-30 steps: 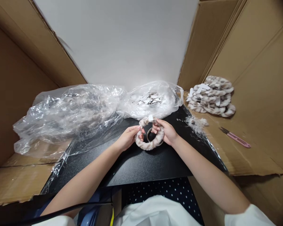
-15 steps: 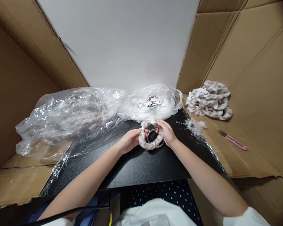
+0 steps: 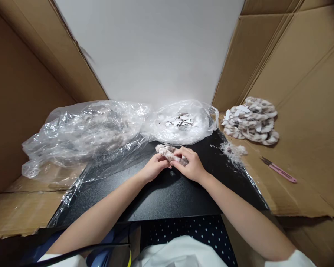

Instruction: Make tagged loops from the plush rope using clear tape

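Observation:
A fluffy beige-and-white ring [image 3: 167, 151] is held between both hands above the black tabletop, tilted so that it shows nearly edge-on. My left hand [image 3: 153, 167] is closed on its lower left part, thumb pointing right. My right hand [image 3: 191, 165] pinches the right side, its thumb and forefinger against the plush. The two hands almost touch at the thumbs. Fingers cover much of the ring, and its centre is hidden.
Behind the hands lie a clear bag of fluffy pieces [image 3: 100, 129] and a plastic bag [image 3: 196, 135] with white tags. On the right cardboard are stacked fluffy rings [image 3: 256, 122], pink thread snips [image 3: 281, 172] and fluff scraps [image 3: 233, 151]. Cardboard walls [image 3: 303, 74] flank the table.
The ring has turned from facing me to nearly edge-on. My right hand has moved left and closed over its near side, and the hands are closer together. The view has shifted slightly.

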### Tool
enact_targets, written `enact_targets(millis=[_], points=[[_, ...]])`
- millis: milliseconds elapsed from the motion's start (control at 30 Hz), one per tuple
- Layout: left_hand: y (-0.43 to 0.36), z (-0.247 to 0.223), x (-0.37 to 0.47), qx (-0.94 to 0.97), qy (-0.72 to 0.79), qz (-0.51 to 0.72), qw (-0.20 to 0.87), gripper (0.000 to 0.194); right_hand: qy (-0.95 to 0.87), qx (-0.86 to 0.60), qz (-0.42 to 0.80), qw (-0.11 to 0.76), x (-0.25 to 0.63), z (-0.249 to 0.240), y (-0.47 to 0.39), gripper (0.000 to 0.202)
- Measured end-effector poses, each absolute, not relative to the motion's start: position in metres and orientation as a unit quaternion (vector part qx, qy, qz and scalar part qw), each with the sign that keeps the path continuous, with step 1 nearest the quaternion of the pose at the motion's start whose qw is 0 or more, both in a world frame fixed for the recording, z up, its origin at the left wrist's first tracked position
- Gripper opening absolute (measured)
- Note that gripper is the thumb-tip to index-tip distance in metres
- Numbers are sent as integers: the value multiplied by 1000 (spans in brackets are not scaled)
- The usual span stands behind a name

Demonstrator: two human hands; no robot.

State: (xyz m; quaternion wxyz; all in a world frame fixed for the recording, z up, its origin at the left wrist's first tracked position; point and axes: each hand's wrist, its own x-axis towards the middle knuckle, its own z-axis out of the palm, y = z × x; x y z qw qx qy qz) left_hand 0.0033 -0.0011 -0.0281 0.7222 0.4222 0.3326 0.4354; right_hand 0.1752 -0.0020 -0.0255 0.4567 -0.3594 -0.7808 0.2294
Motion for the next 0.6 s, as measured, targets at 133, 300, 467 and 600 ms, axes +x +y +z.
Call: enact_targets(millis=[133, 300, 467, 600], points=[[1, -21, 0, 382, 274, 442, 764, 34, -808, -311, 179, 466, 176, -30, 0, 5], [6, -14, -3, 371, 300, 534, 698, 27, -817, -310, 81, 480, 176, -29, -2, 13], [5, -12, -4, 417, 291, 551, 661, 19, -754, -390, 77, 523, 178, -26, -1, 13], [3, -14, -4, 431, 302, 526, 668, 22, -730, -400, 120, 541, 181, -25, 2, 13]])
